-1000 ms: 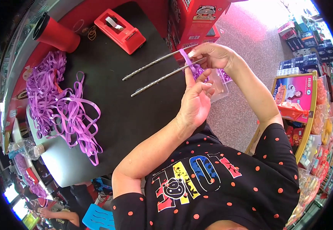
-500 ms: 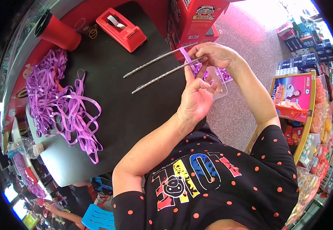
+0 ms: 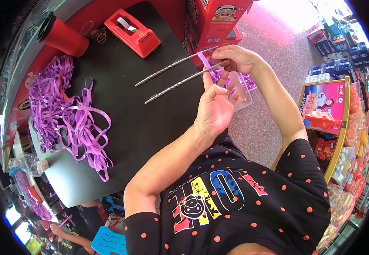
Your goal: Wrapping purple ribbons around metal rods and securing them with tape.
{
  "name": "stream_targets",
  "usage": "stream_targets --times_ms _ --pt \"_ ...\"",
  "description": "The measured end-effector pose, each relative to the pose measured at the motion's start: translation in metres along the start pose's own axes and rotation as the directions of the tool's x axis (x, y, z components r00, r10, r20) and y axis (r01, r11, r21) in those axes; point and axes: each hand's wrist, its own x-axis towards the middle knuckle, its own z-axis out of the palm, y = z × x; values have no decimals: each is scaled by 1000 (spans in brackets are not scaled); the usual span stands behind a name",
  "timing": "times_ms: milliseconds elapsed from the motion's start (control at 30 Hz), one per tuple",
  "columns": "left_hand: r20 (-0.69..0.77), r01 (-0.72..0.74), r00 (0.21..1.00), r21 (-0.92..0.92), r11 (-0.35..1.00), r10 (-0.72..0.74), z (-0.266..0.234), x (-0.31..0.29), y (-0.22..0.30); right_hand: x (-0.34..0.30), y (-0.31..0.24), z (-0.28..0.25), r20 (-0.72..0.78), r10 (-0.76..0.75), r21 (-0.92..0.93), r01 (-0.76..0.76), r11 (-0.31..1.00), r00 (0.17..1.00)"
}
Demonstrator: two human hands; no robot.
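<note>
Two long grey metal rods with spiral flutes, like drill bits (image 3: 169, 88), extend side by side from over the black table to my hands. A narrow purple ribbon (image 3: 204, 61) crosses both rods close to their smooth ends. My right hand (image 3: 240, 59) has its fingers bent together by those ends; whatever its fingertips hold is hidden. My left hand (image 3: 214, 106) is just below, palm partly up, its forefinger raised against the ribbon and the other fingers curled. Behind the hands, a clear plastic tub (image 3: 243, 102) contains small purple ribbon pieces.
A heap of purple ribbon (image 3: 50, 100) covers the left of the black table (image 3: 129, 140). A red tape dispenser (image 3: 132, 33) and a red cup (image 3: 63, 36) sit farther back. Red cartons (image 3: 218, 21) stand beyond my hands. Goods fill the shelves at right; another person's hand (image 3: 58, 230) is at lower left.
The fingers of my right hand have shifted slightly at the rod ends. My left hand has turned a little, its thumb changing position. The ribbon still crosses the rods.
</note>
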Motion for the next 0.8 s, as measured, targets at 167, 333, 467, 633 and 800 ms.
stream_targets --times_ms 167,333,467,633,800 --pt "-78 16 997 -2 1000 -16 3 -2 1 27 16 -4 184 66 32 -73 997 981" --pt "-93 39 995 14 999 -37 4 -3 3 58 34 -2 417 1 65 -31 997 909" --pt "-101 36 994 0 999 -35 1 -5 4 66 40 9 465 -81 171 1 985 882" --pt "-115 56 992 -2 998 -55 2 -5 3 77 58 2 574 -306 264 181 947 760" --pt "-116 59 991 -8 998 -60 1 -4 3 40 23 -7 331 -64 -462 221 859 942"
